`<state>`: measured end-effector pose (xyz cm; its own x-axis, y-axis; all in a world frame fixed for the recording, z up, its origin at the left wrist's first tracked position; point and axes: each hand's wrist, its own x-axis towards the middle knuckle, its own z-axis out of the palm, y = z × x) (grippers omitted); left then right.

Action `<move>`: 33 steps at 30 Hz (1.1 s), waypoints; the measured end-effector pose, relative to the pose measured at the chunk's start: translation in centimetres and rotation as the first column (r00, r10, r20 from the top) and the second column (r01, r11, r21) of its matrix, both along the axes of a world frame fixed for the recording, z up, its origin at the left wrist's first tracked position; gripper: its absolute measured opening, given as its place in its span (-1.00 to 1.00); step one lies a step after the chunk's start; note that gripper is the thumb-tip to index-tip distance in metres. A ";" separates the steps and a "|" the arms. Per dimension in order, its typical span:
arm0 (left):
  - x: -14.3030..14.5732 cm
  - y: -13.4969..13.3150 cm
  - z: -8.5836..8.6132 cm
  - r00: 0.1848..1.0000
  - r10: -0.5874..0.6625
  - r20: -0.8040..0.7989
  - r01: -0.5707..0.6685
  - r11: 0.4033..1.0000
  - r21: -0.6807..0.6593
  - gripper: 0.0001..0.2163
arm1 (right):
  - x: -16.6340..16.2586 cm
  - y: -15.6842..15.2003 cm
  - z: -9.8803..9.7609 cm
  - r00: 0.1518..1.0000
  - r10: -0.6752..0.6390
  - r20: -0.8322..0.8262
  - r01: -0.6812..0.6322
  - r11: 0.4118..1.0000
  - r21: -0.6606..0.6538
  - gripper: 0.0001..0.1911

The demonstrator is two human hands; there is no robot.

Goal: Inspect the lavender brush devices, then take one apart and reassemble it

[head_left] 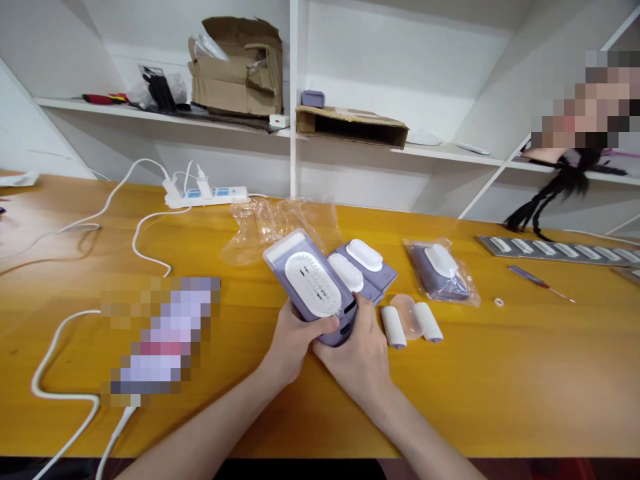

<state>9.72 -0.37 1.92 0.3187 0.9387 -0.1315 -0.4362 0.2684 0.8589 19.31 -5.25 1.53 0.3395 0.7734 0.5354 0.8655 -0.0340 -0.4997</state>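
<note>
Left hand (295, 341) and right hand (359, 357) hold the purple brush unit (311, 283) by its near end, fingers curled tight; its long axis points away-left. A plastic bag (470, 293) holds another.

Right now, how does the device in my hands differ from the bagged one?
The held device is unwrapped; the bagged device sits in clear plastic. The held device is tilted in the left hand and right hand; the bagged device lies on the table. Both are purple with white oval pads.

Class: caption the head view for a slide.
Left hand and right hand hold a purple brush device above an orange table.
</note>
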 end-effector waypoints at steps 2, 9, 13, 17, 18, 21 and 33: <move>-0.1 0.0 0.3 1.000 -0.005 0.027 0.005 1.000 -0.018 -0.57 | 0.0 0.0 0.0 1.000 0.008 0.013 -0.008 0.999 0.050 -0.33; -0.6 -0.3 0.7 0.997 -0.038 0.065 0.042 0.998 -0.052 -0.63 | -0.1 -0.2 -0.6 0.993 0.038 0.114 -0.064 0.970 0.233 -0.28; -0.9 -0.2 0.8 0.997 -0.037 0.067 0.041 0.997 -0.067 -0.65 | -0.2 -0.3 -0.8 0.986 0.040 0.163 -0.083 0.961 0.264 -0.24; -1.0 -0.2 0.9 0.996 -0.039 0.077 0.044 0.997 -0.068 -0.68 | -0.3 -0.3 -0.8 0.981 0.030 0.193 -0.086 0.955 0.286 -0.21; -1.0 -0.2 0.9 0.996 -0.041 0.078 0.047 0.997 -0.067 -0.69 | -0.3 -0.3 -0.8 0.981 0.032 0.193 -0.088 0.953 0.291 -0.21; -1.0 -0.2 0.8 0.995 -0.049 0.084 0.055 0.996 -0.071 -0.71 | -0.2 -0.3 -0.9 0.981 0.032 0.191 -0.090 0.949 0.303 -0.23; -1.1 -0.2 0.4 0.991 -0.094 0.096 0.099 0.994 -0.047 -0.71 | 0.0 -0.2 -1.1 0.981 0.043 0.188 -0.105 0.937 0.333 -0.25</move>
<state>8.62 -0.52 2.33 0.4205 0.8958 -0.1442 -0.4840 0.3559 0.7994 19.29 -5.42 0.41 0.1652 0.5539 0.8161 0.9337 0.1787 -0.3103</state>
